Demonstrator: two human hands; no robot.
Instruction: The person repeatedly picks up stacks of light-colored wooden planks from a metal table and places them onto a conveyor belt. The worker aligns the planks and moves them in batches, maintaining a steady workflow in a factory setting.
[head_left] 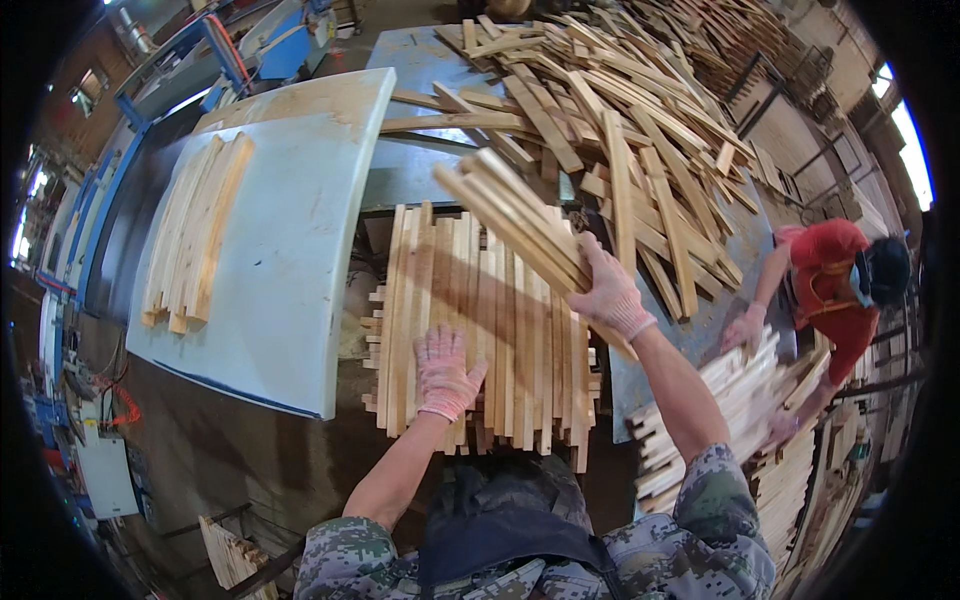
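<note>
In front of me is a stack of wooden slats [505, 360], laid side by side with uneven ends. My left hand [447, 372], in a pinkish knit glove, lies flat on top of it with the fingers spread. Above the stack's right part, my right hand [610, 290], gloved alike, is wrapped round a bundle of wooden slats [510, 210]. The bundle tilts, its far end pointing up and left. Its exact number of slats is blurred.
A pale blue tabletop [280, 250] at left bears several slats [195, 235]. Beyond the stack, a heap of loose slats [630, 130] covers a blue table [410, 60]. At right, a co-worker in red [835, 270] handles another slat stack [715, 400]. Blue machinery [285, 50] stands far left.
</note>
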